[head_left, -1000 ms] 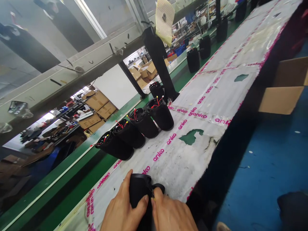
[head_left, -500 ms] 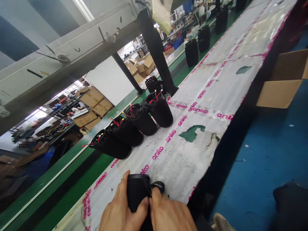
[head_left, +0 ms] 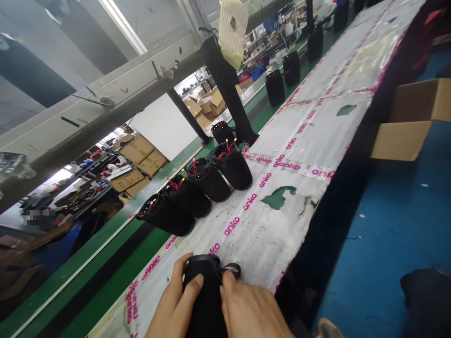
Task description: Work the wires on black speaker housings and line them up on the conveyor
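Note:
A black cylindrical speaker (head_left: 206, 295) lies under my hands at the bottom of the view, its far end toward the bench. My left hand (head_left: 176, 300) is wrapped round its left side, thumb along the top. My right hand (head_left: 248, 305) presses its right side, fingers closed beside a small black strap loop (head_left: 231, 270); its fingertips are partly hidden. Beyond stand several black speaker housings in a row, the nearest housing (head_left: 171, 217) and the farthest of the row (head_left: 234, 166) among them, with red wires and small connectors at their open tops.
The bench has a white plastic cover (head_left: 246, 230) with pink lettering and torn patches. A green conveyor strip (head_left: 102, 281) runs along the left. A dark post (head_left: 229, 89) rises at the bench's far side. An open carton (head_left: 401, 141) stands at the right above the blue floor (head_left: 387, 234).
My left thumb has moved up and left along the speaker, away from my right hand. My right hand stays beside the strap loop. The view has shifted slightly.

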{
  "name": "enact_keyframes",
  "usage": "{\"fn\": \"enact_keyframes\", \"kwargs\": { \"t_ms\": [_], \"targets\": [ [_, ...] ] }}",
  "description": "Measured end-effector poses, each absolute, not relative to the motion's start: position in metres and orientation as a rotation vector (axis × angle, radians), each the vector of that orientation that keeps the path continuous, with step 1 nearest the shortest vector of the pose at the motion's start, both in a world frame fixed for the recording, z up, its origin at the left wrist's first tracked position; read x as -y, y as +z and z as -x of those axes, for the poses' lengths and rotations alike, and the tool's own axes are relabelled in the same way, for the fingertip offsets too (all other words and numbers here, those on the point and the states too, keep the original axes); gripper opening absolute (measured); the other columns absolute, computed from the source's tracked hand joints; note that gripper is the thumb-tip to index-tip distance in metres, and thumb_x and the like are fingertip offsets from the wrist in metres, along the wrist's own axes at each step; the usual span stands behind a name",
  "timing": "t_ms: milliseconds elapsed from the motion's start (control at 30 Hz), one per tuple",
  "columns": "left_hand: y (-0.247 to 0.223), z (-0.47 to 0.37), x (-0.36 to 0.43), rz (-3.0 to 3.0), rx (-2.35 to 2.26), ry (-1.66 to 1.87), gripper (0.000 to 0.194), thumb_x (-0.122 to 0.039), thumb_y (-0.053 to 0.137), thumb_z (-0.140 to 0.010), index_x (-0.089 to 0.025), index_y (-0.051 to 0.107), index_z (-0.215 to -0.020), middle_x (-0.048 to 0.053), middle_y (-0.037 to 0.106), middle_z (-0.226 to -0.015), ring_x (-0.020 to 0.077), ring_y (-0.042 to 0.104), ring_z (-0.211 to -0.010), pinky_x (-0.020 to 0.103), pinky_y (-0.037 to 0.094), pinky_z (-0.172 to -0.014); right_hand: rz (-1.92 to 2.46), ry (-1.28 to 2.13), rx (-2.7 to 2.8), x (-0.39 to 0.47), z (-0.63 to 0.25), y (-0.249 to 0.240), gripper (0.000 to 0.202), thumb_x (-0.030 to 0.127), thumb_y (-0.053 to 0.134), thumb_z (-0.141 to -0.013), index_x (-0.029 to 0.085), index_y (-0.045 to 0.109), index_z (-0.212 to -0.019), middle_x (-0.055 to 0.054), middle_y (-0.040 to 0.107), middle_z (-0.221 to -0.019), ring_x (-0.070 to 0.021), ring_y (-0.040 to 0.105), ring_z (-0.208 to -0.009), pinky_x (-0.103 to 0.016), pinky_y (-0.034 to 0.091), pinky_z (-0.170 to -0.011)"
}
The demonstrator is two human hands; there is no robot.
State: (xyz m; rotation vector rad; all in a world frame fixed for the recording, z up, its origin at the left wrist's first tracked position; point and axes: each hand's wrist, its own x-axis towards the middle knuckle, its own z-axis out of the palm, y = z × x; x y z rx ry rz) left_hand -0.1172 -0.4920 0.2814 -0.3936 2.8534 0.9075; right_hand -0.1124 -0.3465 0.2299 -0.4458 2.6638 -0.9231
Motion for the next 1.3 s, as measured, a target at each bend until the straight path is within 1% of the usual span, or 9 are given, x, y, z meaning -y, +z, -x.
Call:
{"fn": "enact_keyframes", "kwargs": {
  "t_ms": [33,100,200,433,567,733,933,1133,1300],
  "targets": [
    [0.281,0.119,0.492,0.377,-2.841,0.937,0.057,-0.059,0.048,-0.081,-0.025,0.046,-0.127,0.011,0.064,-0.125,0.0326,0.060,-0.115,0.047,0.043,-0.101,0.450,-0.926,-2.670,0.346,0.112,0.229,0.037,0.004,0.034,-0.094,0.008,0.057,-0.123,-0.012,0.073,-0.086,-0.0301,0.072,-0.076,-0.037,0.054,-0.061],
    [0.281,0.121,0.491,0.350,-2.805,0.973,0.057,-0.058,0.052,-0.079,-0.025,0.044,-0.124,0.007,0.069,-0.107,0.0296,0.065,-0.097,0.044,0.048,-0.090,0.463,-0.951,-2.667,0.346,0.113,0.229,0.038,0.004,0.034,-0.093,0.006,0.056,-0.125,-0.012,0.073,-0.086,-0.0308,0.072,-0.077,-0.039,0.055,-0.062],
    [0.280,0.123,0.487,0.360,-2.755,1.020,0.063,-0.055,0.055,-0.076,-0.024,0.040,-0.130,0.005,0.069,-0.101,0.0281,0.066,-0.089,0.042,0.048,-0.085,0.494,-0.956,-2.647,0.345,0.116,0.228,0.040,0.003,0.033,-0.093,0.003,0.054,-0.126,-0.013,0.073,-0.085,-0.0327,0.072,-0.077,-0.041,0.056,-0.062],
    [0.281,0.123,0.482,0.361,-2.780,0.963,0.059,-0.052,0.057,-0.075,-0.026,0.044,-0.127,0.003,0.070,-0.097,0.0288,0.066,-0.086,0.043,0.047,-0.083,0.496,-0.966,-2.645,0.344,0.124,0.224,0.035,0.007,0.037,-0.094,0.000,0.055,-0.123,-0.014,0.072,-0.077,-0.0343,0.072,-0.072,-0.040,0.054,-0.057],
    [0.281,0.123,0.481,0.347,-2.789,0.990,0.056,-0.052,0.056,-0.076,-0.026,0.043,-0.124,0.004,0.068,-0.101,0.0291,0.064,-0.091,0.043,0.046,-0.087,0.455,-0.976,-2.654,0.345,0.121,0.223,0.038,0.002,0.035,-0.091,0.004,0.057,-0.122,-0.014,0.073,-0.080,-0.0333,0.072,-0.074,-0.039,0.053,-0.058],
    [0.283,0.122,0.475,0.369,-2.773,1.110,0.058,-0.051,0.058,-0.074,-0.025,0.042,-0.123,0.003,0.068,-0.099,0.0283,0.063,-0.091,0.041,0.047,-0.083,0.480,-1.166,-2.671,0.342,0.115,0.219,0.032,0.014,0.035,-0.097,0.007,0.056,-0.120,-0.012,0.073,-0.082,-0.0334,0.072,-0.073,-0.040,0.052,-0.059],
    [0.286,0.121,0.471,0.329,-2.836,0.996,0.056,-0.052,0.058,-0.073,-0.025,0.044,-0.119,0.003,0.070,-0.092,0.0292,0.065,-0.085,0.043,0.047,-0.078,0.387,-1.283,-2.641,0.341,0.117,0.217,0.029,0.016,0.033,-0.098,0.011,0.058,-0.110,-0.011,0.072,-0.080,-0.0323,0.072,-0.075,-0.037,0.049,-0.059],
    [0.285,0.123,0.473,0.343,-2.845,0.930,0.056,-0.054,0.057,-0.073,-0.025,0.044,-0.119,0.003,0.069,-0.089,0.0286,0.065,-0.080,0.042,0.048,-0.074,0.421,-1.278,-2.678,0.342,0.118,0.215,0.028,0.014,0.034,-0.097,0.012,0.059,-0.108,-0.010,0.072,-0.077,-0.0307,0.072,-0.071,-0.035,0.045,-0.055],
    [0.284,0.124,0.473,0.315,-2.835,0.899,0.056,-0.054,0.055,-0.075,-0.025,0.042,-0.121,0.004,0.067,-0.092,0.0285,0.063,-0.082,0.043,0.047,-0.077,0.443,-1.266,-2.688,0.339,0.115,0.213,0.027,0.014,0.034,-0.096,0.013,0.059,-0.104,-0.009,0.071,-0.074,-0.0312,0.071,-0.070,-0.034,0.043,-0.053]
  ]
}}
